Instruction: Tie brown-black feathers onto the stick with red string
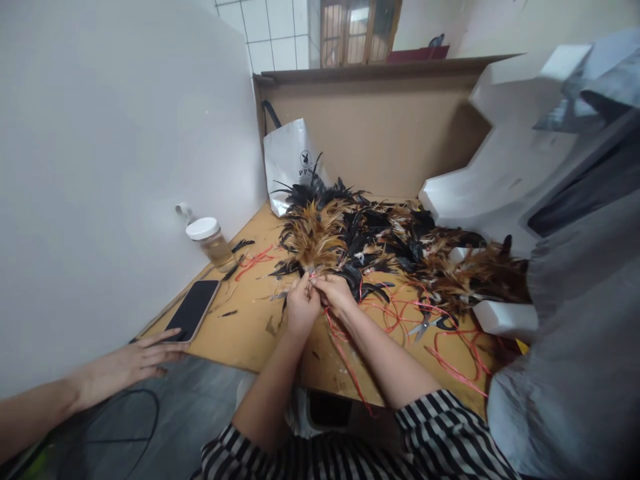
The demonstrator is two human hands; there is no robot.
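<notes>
A bundle of brown and black feathers (316, 233) stands upright in front of me, its base pinched between my two hands. The fingers of my left hand (303, 308) are closed on that base. Opposite it, my right hand (336, 293) pinches at the same spot, where a bit of red string shows. From there a length of red string (345, 357) hangs over the table's near edge. More feather bundles (400, 240) lie in a heap behind and to the right. Scissors (425, 325) rest among tangled red string to the right of my right hand.
Another person's hand (133, 360) touches a phone (194, 308) at the table's left edge. Behind the phone stands a lidded jar (210, 241). A silver bag (287, 150) leans at the back. White foam (480, 160) and grey cloth (570, 320) crowd the right side.
</notes>
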